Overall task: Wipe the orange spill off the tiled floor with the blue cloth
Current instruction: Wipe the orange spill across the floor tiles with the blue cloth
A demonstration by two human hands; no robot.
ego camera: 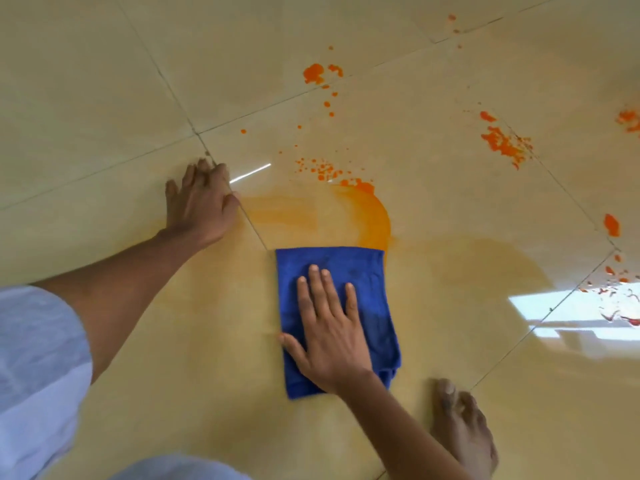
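— Blue microfibre, is that the blue cloth (360, 296)?

— Yes, folded to a rectangle, lying flat on the tiled floor (104, 98) near the middle. The right hand (329, 337) lies on top of it, palm down, fingers straight and slightly spread, thumb out to the left at the cloth's edge. It presses, it does not pinch.

— And the orange spill (374, 216)?

— Its thickest smear curves just beyond the cloth's far edge, touching the cloth's far right corner. A paler orange film spreads to the left of that and to the right over the tile. Farther off lie separate splatters: small drops and a blob far of centre, a patch to the far right, more at the right edge by a bright window reflection.

— The other hand?

— The left hand (199, 206) is planted flat on the floor to the left, beyond the cloth, fingers spread, holding nothing, well apart from the cloth.

— Anything else?

— A bare foot (464, 427) near right, and pale blue clothing (34, 368) at the near left.
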